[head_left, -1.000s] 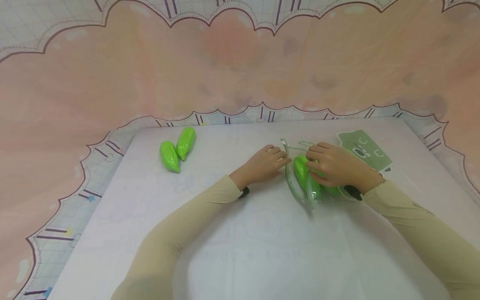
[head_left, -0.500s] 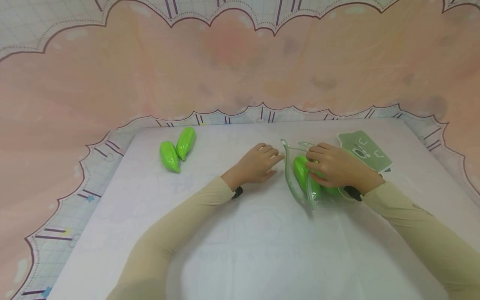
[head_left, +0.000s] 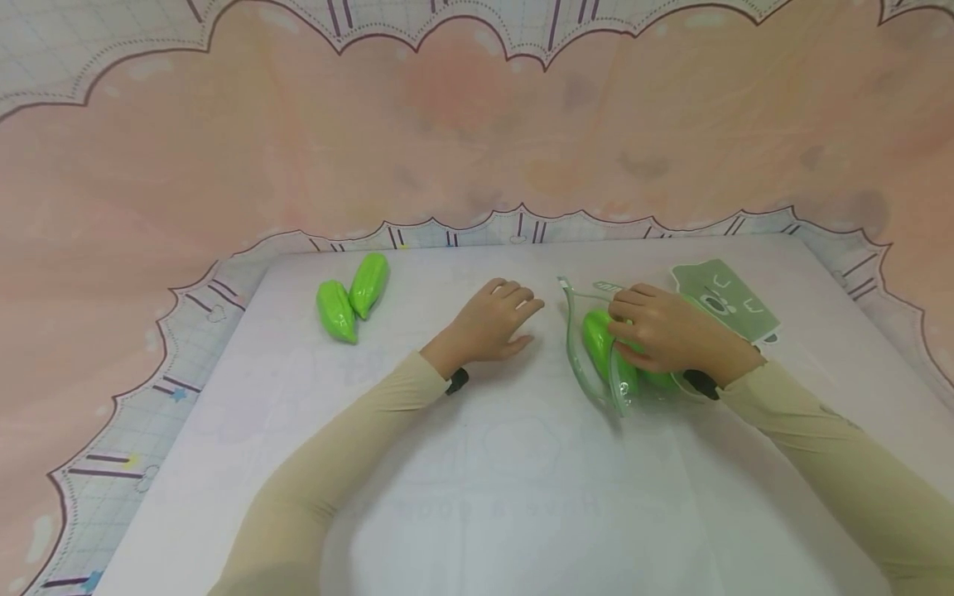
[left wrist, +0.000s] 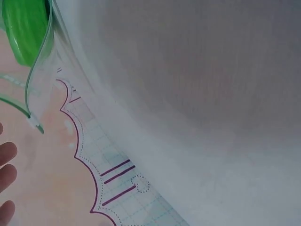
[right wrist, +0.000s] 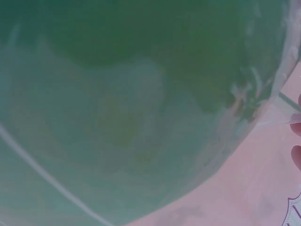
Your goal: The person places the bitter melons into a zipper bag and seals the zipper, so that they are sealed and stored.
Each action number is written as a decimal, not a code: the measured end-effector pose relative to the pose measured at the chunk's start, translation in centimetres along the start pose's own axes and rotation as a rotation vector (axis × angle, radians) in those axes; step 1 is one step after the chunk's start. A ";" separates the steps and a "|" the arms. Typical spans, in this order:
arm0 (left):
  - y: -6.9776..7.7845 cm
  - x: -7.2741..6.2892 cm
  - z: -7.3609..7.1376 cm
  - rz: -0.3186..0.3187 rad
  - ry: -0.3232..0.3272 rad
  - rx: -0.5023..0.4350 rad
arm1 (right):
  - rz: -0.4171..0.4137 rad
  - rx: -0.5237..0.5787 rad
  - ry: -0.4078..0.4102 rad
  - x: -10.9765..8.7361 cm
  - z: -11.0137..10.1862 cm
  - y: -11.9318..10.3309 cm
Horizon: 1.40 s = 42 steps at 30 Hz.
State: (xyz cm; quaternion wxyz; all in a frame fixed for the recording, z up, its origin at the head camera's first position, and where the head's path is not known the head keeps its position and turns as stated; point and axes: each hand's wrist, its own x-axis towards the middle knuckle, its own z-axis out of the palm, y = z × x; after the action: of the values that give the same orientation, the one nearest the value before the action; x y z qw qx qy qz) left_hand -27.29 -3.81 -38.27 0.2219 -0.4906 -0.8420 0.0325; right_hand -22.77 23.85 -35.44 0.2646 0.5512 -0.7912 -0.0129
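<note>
A clear zip bag (head_left: 734, 298) with green edging and a bear face print lies at the right of the table, its mouth gaping to the left. Glossy green, pointed toy vegetables (head_left: 599, 338) are inside it, partly hidden by my right hand (head_left: 663, 327), which pinches the bag's mouth edge. Apart from the bag, to its left, my left hand (head_left: 488, 324) hovers with fingers loosely spread, holding nothing. In the left wrist view its fingertips (left wrist: 7, 176) are below the bag's mouth corner (left wrist: 35, 121). The bag's blurred side (right wrist: 141, 122) fills most of the right wrist view.
Two more green toy vegetables (head_left: 337, 312) lie side by side at the table's back left. A white cover (head_left: 484, 497) spreads over the table. A peach curtain (head_left: 462, 124) with a scalloped border stands behind it.
My left hand has let go of the bag's mouth edge and moved left, its fingers spreading. The right hand and the bag have stayed in place.
</note>
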 end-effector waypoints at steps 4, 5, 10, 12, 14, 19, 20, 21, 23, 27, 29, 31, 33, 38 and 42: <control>-0.5 -0.3 -0.3 -0.020 -0.006 -0.006 | -0.004 -0.004 0.001 0.0 0.1 0.0; -0.7 -0.4 -0.4 -0.027 -0.009 -0.008 | -0.004 -0.004 0.000 0.0 0.1 0.0; -1.5 -0.8 -0.9 -0.065 -0.026 -0.038 | -0.004 -0.004 -0.010 0.0 0.1 0.0; -1.8 -1.0 -1.1 -0.077 -0.024 -0.038 | -0.003 -0.004 -0.013 0.0 0.1 0.0; -2.1 -1.2 -1.3 -0.086 -0.015 -0.038 | -0.002 -0.006 -0.014 0.0 0.1 0.0; -3.0 -1.8 -1.8 -0.103 0.006 -0.039 | 0.000 -0.010 -0.021 0.1 0.0 -0.1; -3.2 -1.9 -2.0 -0.106 0.008 -0.042 | 0.002 -0.010 -0.023 0.1 0.0 -0.1; -3.4 -2.0 -2.1 -0.111 0.009 -0.046 | 0.003 -0.010 -0.025 0.1 -0.1 -0.2; -3.7 -2.3 -2.3 -0.122 0.014 -0.054 | 0.007 -0.010 -0.030 0.1 -0.1 -0.2; -4.4 -2.9 -2.5 -0.151 0.032 -0.056 | 0.012 -0.009 -0.039 0.1 -0.2 -0.2; -4.8 -3.2 -2.5 -0.169 0.041 -0.055 | 0.013 -0.009 -0.039 0.1 -0.2 -0.2; -5.1 -3.6 -2.5 -0.187 0.049 -0.053 | 0.015 -0.009 -0.043 0.1 -0.2 -0.2; -5.5 -3.9 -2.6 -0.207 0.057 -0.052 | 0.018 -0.009 -0.047 0.1 -0.2 -0.2; -6.4 -4.6 -2.8 -0.253 0.060 -0.051 | 0.017 -0.011 -0.047 0.1 -0.1 -0.2; -6.9 -5.1 -3.1 -0.273 0.056 -0.063 | 0.013 -0.009 -0.038 0.1 -0.1 -0.2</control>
State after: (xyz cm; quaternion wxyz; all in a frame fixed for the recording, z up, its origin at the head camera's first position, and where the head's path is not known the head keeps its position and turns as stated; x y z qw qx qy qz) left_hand -29.47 -12.17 -35.31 0.2321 -0.3791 -0.8949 -0.0382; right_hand -22.63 23.70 -35.36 0.2522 0.5444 -0.7996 -0.0251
